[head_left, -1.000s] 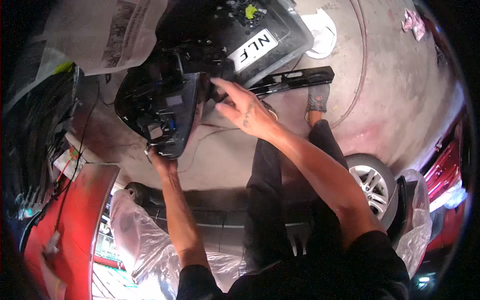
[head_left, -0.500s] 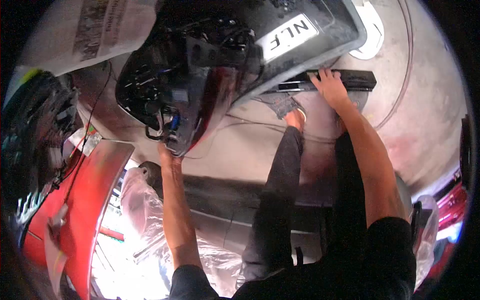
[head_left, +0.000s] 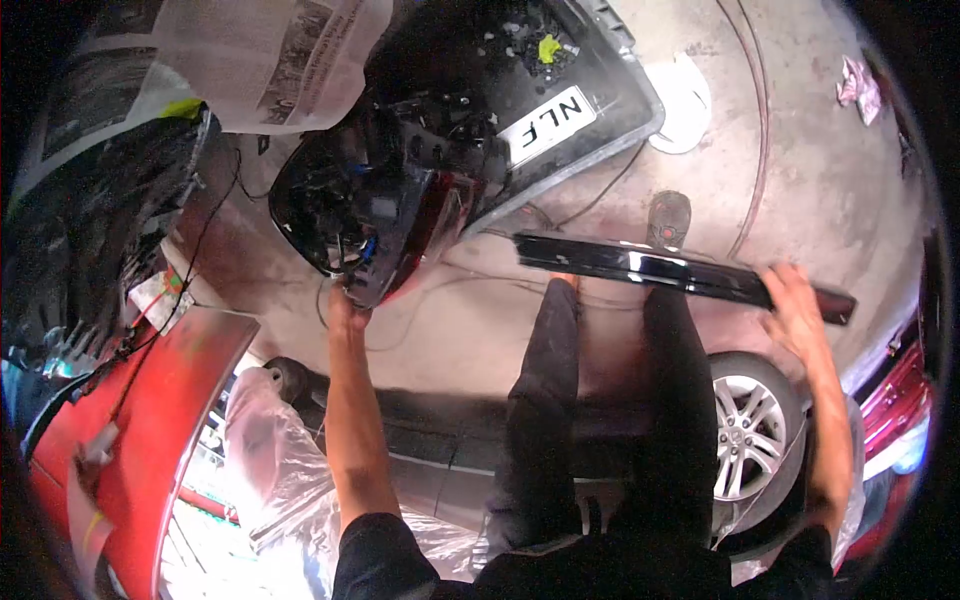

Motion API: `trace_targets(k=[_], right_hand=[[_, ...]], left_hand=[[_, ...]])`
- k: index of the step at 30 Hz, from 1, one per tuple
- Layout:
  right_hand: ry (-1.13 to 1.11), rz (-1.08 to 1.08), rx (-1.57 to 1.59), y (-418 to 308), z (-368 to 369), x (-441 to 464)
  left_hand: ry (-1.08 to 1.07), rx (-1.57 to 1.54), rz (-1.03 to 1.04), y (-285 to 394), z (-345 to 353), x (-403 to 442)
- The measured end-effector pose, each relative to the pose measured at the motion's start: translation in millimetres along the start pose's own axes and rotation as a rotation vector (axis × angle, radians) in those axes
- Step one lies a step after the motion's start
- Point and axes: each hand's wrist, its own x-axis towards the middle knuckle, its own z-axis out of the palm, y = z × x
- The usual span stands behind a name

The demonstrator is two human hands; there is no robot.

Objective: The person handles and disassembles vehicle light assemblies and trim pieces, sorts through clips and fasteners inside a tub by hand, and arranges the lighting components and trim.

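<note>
My left hand (head_left: 350,303) is closed on the lower end of a dark tail light (head_left: 430,220) with a red lens edge; its fingers are partly hidden behind the light. Out to the right, my right hand (head_left: 795,308) grips a long glossy black trim strip (head_left: 660,266) near its right end. The strip is held in the air above the floor, roughly level across my legs. Black plastic parts surround the upper left of the tail light.
A black panel with a licence plate (head_left: 552,124) lies beyond the tail light. Newspaper sheeting (head_left: 270,60) hangs at upper left, over dark parts. A red panel (head_left: 150,420) stands at lower left. A wheel (head_left: 750,425) is at lower right, and a hose (head_left: 765,130) crosses the floor.
My right hand has taken hold of the black strip, lifted it off the floor and moved it right and towards me. My left hand stays on the tail light.
</note>
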Motion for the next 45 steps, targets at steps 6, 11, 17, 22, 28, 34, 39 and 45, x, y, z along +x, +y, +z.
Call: trace_targets(k=[6, 11, 17, 22, 28, 34, 39, 45], right_hand=[[0.145, 0.119, 0.154, 30.3, -61.0, -87.4], [0.227, 0.134, 0.33, -69.6, -80.8, 4.4], [0.294, -0.008, 0.16, -137.6, -80.9, 111.6], [0.368, -0.179, -0.104, -155.0, -89.0, 166.4], [0.36, -0.202, -0.107, -158.0, -62.7, 191.2], [0.399, -0.203, -0.187, -164.3, -42.8, 205.9], [0.431, -0.155, -0.197, -168.1, -42.1, 207.0], [0.502, -0.129, -0.177, -160.5, -46.2, 195.8]], left_hand=[[-0.122, 0.084, 0.051, -11.1, 2.0, 2.9], [-0.149, 0.033, 0.024, -10.3, 3.6, -2.8], [-0.02, 0.122, 0.048, -1.0, 20.3, -16.0], [-0.111, 0.079, 0.035, -8.3, 40.6, -12.3], [-0.092, 0.052, 0.011, -18.3, 49.1, -24.4], [-0.1, 0.082, -0.034, -27.1, 61.6, -35.6], [-0.121, 0.029, 0.033, -34.5, 69.0, -53.4], [-0.067, 0.145, 0.072, -53.7, 75.0, -87.9]])
